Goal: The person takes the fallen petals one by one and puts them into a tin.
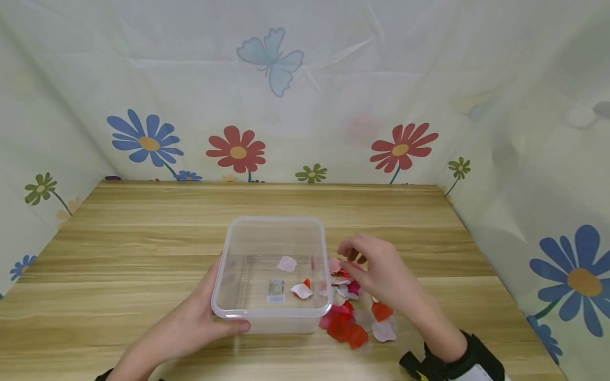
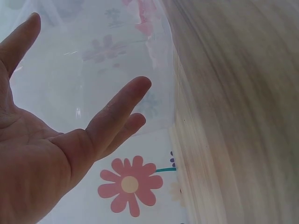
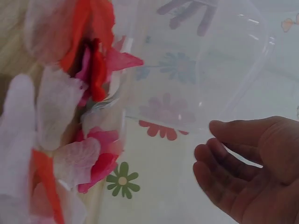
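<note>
A clear plastic box (image 1: 267, 323) stands uncovered on the wooden table. My left hand (image 1: 190, 317) rests against its left side, thumb across the front below the rim. In the left wrist view, the left fingers (image 2: 114, 109) lie nearly straight against the see-through wall. Inside the box are a pale pink petal (image 1: 287, 264) and a white petal (image 1: 302, 290) overlapping a red one. Several red, pink and white petals (image 1: 345, 323) lie heaped along the box's right side. Over this heap hovers my right hand (image 1: 381, 264); its fingers (image 3: 224, 163) are loosely bent, with nothing visible between them.
The wooden table (image 1: 157, 227) extends behind and to both sides of the box. A pale cloth backdrop (image 1: 333, 95) with printed flowers and a butterfly rises at its back and sides. A small label (image 1: 276, 290) shows at the box's bottom.
</note>
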A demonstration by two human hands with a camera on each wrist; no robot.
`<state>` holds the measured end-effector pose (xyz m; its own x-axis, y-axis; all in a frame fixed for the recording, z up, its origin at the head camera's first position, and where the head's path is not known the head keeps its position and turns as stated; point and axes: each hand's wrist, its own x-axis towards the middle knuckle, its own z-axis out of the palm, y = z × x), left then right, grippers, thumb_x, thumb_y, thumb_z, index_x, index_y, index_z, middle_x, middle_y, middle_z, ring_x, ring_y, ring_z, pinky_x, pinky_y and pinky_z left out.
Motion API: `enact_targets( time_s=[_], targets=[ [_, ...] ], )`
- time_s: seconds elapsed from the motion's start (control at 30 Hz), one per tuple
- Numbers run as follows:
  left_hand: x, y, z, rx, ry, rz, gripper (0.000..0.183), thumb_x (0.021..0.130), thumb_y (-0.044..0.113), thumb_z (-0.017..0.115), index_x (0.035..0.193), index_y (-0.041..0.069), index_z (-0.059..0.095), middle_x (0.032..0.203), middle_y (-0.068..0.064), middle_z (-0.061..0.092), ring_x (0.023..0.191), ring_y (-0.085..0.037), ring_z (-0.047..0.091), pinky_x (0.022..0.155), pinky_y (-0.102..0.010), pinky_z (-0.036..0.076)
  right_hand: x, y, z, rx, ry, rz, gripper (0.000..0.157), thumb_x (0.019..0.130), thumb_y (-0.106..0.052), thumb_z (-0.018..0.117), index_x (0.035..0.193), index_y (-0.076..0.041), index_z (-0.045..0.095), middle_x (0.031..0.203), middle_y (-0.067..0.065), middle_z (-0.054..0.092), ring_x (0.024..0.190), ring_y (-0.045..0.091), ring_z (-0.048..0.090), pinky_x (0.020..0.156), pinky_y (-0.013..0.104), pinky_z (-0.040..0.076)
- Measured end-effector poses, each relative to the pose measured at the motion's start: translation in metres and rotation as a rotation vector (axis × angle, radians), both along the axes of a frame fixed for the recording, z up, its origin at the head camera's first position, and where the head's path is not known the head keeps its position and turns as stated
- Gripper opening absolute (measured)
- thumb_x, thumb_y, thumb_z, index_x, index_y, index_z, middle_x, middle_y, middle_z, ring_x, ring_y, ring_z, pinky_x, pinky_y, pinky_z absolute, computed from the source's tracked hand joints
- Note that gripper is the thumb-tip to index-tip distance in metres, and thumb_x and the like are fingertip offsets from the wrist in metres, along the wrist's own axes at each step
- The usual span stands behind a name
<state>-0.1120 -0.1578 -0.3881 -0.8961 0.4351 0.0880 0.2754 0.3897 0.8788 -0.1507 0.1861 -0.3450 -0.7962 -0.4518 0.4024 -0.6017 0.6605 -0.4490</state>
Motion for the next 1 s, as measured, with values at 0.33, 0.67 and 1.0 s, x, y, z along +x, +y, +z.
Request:
enact_targets(
  time_s=[0.33,0.67,1.0],
  targets=[
    [0.000,-0.001,-0.001,0.011,0.018,-0.010,0.124,0.071,0.031,0.090,0.157,0.037,0.000,0.154,0.007,0.022,0.129,-0.028,0.041,0.100,-0.038,0.038,-0.013,0.007,-0.017,0.180,-0.246,-0.049,0.018,0.081,-0.005,0.081,0.094,-0.013,0.071,0.084,-0.009,0.059,0.077,0.015,0.057,0.068,0.022,0.050],
    [0.000,-0.001,0.000,-0.005,0.013,-0.003,0.124,0.071,0.034,0.089,0.156,0.040,0.000,0.153,0.010,0.021,0.129,-0.027,0.041,0.099,-0.039,0.039,-0.018,0.009,-0.031,0.220,-0.266,0.029,0.013,0.082,0.000,0.078,0.088,-0.009,0.071,0.082,-0.010,0.060,0.073,0.009,0.055,0.068,0.018,0.048],
    [0.000,0.000,0.000,-0.015,0.017,0.000,0.122,0.071,0.040,0.088,0.156,0.040,0.001,0.151,0.011,0.023,0.128,-0.028,0.042,0.098,-0.041,0.039,-0.021,0.007,-0.037,0.197,-0.292,0.052,0.012,0.082,0.001,0.078,0.085,-0.010,0.073,0.078,-0.009,0.061,0.069,0.010,0.055,0.067,0.023,0.052]
  ],
)
